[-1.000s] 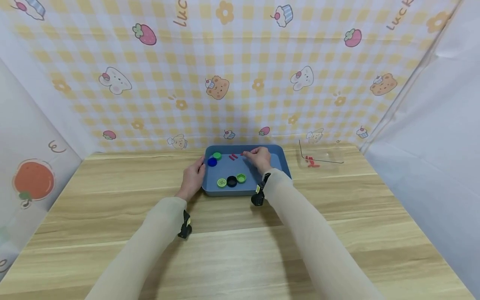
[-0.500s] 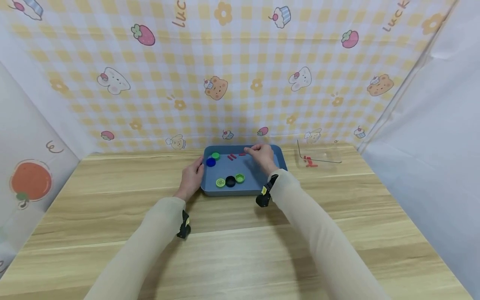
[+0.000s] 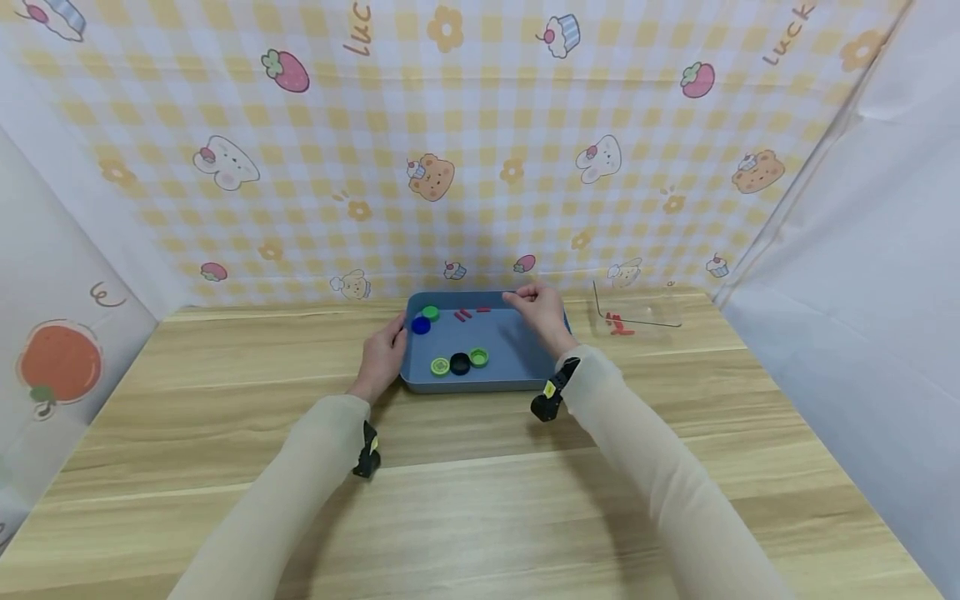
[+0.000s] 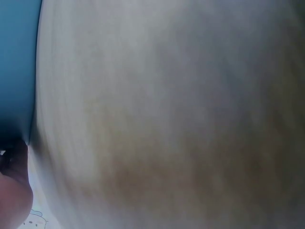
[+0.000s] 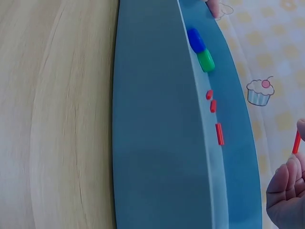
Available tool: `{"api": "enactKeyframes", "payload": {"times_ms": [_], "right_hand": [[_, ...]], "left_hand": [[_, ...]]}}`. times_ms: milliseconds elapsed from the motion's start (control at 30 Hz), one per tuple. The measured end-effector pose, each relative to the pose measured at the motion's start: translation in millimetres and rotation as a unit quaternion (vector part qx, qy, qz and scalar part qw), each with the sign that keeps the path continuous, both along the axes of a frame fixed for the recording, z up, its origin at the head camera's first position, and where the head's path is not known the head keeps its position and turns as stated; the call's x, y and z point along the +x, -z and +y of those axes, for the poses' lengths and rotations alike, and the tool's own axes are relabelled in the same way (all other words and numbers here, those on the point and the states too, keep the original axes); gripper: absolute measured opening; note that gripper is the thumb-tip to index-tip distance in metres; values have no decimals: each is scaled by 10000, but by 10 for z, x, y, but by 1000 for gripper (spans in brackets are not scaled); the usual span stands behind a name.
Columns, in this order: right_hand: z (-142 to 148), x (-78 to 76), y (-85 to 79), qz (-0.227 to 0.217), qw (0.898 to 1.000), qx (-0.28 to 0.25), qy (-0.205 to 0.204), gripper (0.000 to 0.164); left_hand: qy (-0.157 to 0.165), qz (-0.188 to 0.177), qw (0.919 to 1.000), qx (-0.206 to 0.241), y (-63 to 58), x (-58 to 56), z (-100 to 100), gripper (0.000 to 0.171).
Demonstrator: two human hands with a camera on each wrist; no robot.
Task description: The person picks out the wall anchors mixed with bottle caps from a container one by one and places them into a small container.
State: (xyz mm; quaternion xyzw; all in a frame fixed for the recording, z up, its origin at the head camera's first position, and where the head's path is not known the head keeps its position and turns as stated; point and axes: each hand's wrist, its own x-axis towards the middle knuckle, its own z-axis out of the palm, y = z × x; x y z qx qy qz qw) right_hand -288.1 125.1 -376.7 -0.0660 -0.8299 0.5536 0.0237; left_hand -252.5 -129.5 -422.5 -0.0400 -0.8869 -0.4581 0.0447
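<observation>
A blue-grey tray [image 3: 517, 354] sits on the wooden table, and my left hand [image 3: 381, 360] grips its left rim. Over the tray's back right part, my right hand [image 3: 546, 318] is raised, its thumb and finger pinching a small red stick [image 5: 296, 142], clearest in the right wrist view. Three similar red sticks [image 3: 483, 310] lie near the tray's back wall. A blue cap [image 3: 421, 325] and a green cap [image 3: 431, 312] stand at the back left. In front are a black cap [image 3: 460, 363] and two light green caps [image 3: 479, 357]. Most of my left fingers are hidden.
To the right of the tray stands a clear plastic box [image 3: 652, 322] with several red sticks [image 3: 618, 325] inside. Behind the table [image 3: 465, 483] hangs a checked cloth [image 3: 480, 217]; white cloth [image 3: 862, 292] encloses the sides.
My right hand has lifted away from a red stick by the back wall and moved right. That stick stays in the tray. My left hand has kept its hold on the rim.
</observation>
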Motion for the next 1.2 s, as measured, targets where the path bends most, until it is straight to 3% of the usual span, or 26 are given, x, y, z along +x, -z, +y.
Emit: {"api": "enactKeyframes", "payload": {"times_ms": [667, 1200], "right_hand": [[366, 37, 40, 269, 9986, -268, 378, 19], [835, 94, -1, 367, 9967, -90, 720, 25]], "left_hand": [[-28, 17, 10000, -45, 46, -30, -4, 42], [-48, -15, 10000, 0, 58, -41, -2, 42]]}}
